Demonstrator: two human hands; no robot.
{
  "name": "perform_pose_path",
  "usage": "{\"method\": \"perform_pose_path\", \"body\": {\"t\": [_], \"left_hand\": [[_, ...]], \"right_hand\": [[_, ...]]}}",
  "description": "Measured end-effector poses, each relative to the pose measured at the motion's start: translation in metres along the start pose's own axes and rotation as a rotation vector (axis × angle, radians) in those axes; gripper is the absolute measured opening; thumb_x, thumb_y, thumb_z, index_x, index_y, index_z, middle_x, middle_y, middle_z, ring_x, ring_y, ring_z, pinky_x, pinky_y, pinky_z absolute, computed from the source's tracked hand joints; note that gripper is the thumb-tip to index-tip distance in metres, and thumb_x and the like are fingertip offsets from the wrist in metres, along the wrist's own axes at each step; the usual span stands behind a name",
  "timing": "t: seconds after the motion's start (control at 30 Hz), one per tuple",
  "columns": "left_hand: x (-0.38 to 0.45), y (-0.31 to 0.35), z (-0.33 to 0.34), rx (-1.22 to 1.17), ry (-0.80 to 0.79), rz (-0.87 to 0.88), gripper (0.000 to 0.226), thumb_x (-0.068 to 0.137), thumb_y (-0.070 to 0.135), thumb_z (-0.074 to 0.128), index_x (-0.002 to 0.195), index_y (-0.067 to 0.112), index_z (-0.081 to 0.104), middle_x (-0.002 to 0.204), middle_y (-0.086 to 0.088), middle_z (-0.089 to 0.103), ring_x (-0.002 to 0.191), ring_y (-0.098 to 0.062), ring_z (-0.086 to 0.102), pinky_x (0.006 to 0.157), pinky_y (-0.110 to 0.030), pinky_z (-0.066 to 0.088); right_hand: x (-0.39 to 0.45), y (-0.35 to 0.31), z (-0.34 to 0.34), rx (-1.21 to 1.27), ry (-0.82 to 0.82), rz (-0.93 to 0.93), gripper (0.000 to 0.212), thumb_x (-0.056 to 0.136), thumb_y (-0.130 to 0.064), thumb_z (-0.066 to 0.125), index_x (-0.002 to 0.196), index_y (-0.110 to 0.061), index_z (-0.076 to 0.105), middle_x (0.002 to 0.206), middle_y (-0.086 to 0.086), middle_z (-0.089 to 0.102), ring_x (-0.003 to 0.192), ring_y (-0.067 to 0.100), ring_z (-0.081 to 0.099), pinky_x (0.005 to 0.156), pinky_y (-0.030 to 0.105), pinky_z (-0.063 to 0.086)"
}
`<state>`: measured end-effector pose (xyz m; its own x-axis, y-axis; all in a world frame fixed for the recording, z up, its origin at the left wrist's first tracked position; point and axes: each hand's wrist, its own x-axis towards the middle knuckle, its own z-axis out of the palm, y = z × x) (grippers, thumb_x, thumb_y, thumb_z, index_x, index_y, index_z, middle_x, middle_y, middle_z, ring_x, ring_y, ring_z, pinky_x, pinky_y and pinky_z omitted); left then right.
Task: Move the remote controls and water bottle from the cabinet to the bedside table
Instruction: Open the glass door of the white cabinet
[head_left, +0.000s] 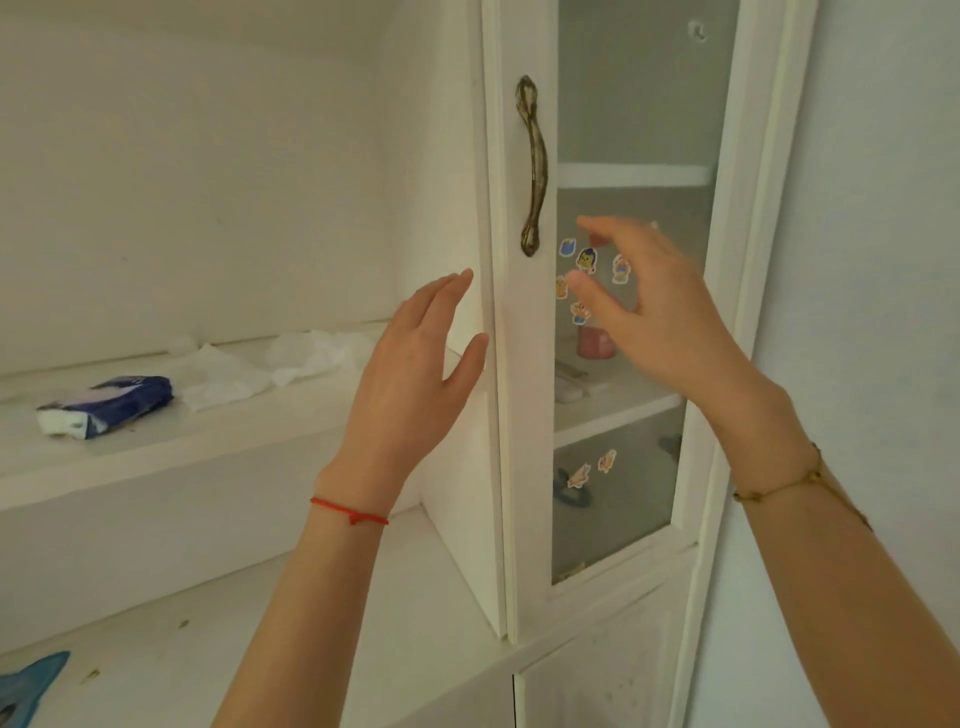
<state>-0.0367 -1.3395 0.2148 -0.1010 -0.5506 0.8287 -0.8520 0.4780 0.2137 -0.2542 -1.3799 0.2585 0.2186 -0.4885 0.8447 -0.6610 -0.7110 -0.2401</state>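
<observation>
A white cabinet door (524, 415) with frosted glass stands shut, with a bronze handle (535, 166) on its left stile. Behind the glass, on the middle shelf, I make out a pinkish bottle (595, 340) and pale remote controls (571, 382), all blurred. My left hand (415, 379) is open, fingers up, next to the door's left edge. My right hand (660, 312) hovers in front of the glass, fingers spread and curled, holding nothing.
Cartoon stickers (587, 260) dot the glass. To the left, an open shelf (208, 441) carries a blue tissue pack (106, 405) and crumpled white plastic (270, 364). A lower counter (260, 623) holds a blue object (26, 686) at the far left. A wall lies to the right.
</observation>
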Motion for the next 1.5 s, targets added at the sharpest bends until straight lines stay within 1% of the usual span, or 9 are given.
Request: {"method": "perform_pose_path", "body": {"t": [0.33,0.43,0.53,0.67,1.03,1.17,1.27,1.4,1.5], "left_hand": [[0.009,0.001,0.028,0.050,0.010,-0.046,0.056,0.099,0.031,0.049,0.150,0.012,0.035,0.153,-0.002,0.040,0.142,-0.017,0.037,0.116,-0.038,0.034],[0.009,0.003,0.037,0.039,-0.004,-0.063,0.057,0.099,0.031,0.049,0.151,0.011,0.033,0.156,-0.003,0.036,0.144,-0.017,0.034,0.119,-0.034,0.029],[0.008,0.005,0.043,0.039,-0.017,-0.073,0.058,0.099,0.030,0.049,0.152,0.011,0.031,0.158,-0.003,0.032,0.145,-0.017,0.031,0.119,-0.027,0.025],[0.005,0.009,0.046,0.044,-0.045,-0.085,0.059,0.099,0.030,0.049,0.152,0.011,0.030,0.160,-0.003,0.027,0.147,-0.018,0.029,0.118,-0.034,0.031],[-0.002,0.017,0.056,0.009,-0.074,-0.111,0.064,0.099,0.027,0.050,0.154,0.009,0.022,0.164,-0.005,0.015,0.151,-0.018,0.019,0.119,-0.040,0.030],[-0.004,0.023,0.057,-0.034,-0.071,-0.118,0.064,0.100,0.024,0.049,0.155,0.009,0.020,0.163,-0.005,0.018,0.151,-0.017,0.017,0.121,-0.039,0.025],[-0.007,0.034,0.058,-0.078,-0.083,-0.060,0.062,0.100,0.028,0.048,0.154,0.013,0.022,0.161,-0.003,0.024,0.149,-0.017,0.022,0.120,-0.038,0.026],[-0.021,0.069,0.062,-0.204,-0.132,0.025,0.057,0.102,0.033,0.043,0.153,0.018,0.024,0.156,0.004,0.030,0.145,-0.012,0.028,0.117,-0.036,0.031],[-0.028,0.089,0.066,-0.276,-0.151,0.049,0.056,0.103,0.036,0.040,0.154,0.024,0.020,0.155,0.008,0.031,0.142,-0.009,0.032,0.115,-0.037,0.036]], "right_hand": [[0.068,-0.007,0.022,0.088,0.183,0.021,0.040,0.094,-0.034,0.055,0.129,-0.015,0.051,0.114,0.002,0.056,0.100,0.010,0.049,0.084,0.018,0.037],[0.081,-0.013,0.031,0.131,0.192,0.036,0.038,0.092,-0.031,0.058,0.125,-0.012,0.052,0.106,0.003,0.057,0.094,0.013,0.052,0.083,0.025,0.043],[0.087,-0.020,0.035,0.187,0.201,0.064,0.032,0.090,-0.023,0.061,0.117,-0.008,0.051,0.087,-0.003,0.057,0.087,0.019,0.057,0.080,0.033,0.048],[0.091,-0.021,0.036,0.212,0.192,0.097,0.027,0.089,-0.016,0.059,0.113,-0.004,0.051,0.065,-0.011,0.049,0.068,0.016,0.054,0.072,0.035,0.048],[0.096,-0.022,0.029,0.153,0.117,0.114,0.016,0.089,-0.006,0.052,0.104,0.001,0.054,0.065,-0.007,0.044,0.057,0.004,0.041,0.053,0.009,0.039],[0.091,-0.023,0.020,0.161,0.136,0.122,0.017,0.088,-0.005,0.052,0.103,0.001,0.054,0.062,-0.007,0.043,0.054,0.004,0.041,0.051,0.010,0.037],[0.072,-0.019,-0.007,0.198,0.207,0.106,0.008,0.087,-0.009,0.055,0.094,-0.011,0.052,0.059,-0.005,0.048,0.051,0.004,0.045,0.052,0.010,0.037],[0.045,-0.008,-0.053,0.201,0.248,0.074,0.010,0.088,-0.017,0.058,0.095,-0.011,0.055,0.072,0.012,0.067,0.065,0.021,0.057,0.069,0.028,0.047],[0.030,-0.006,-0.074,0.202,0.245,0.092,0.017,0.090,-0.020,0.058,0.102,-0.008,0.057,0.076,0.012,0.069,0.063,0.013,0.053,0.070,0.024,0.047]]}}
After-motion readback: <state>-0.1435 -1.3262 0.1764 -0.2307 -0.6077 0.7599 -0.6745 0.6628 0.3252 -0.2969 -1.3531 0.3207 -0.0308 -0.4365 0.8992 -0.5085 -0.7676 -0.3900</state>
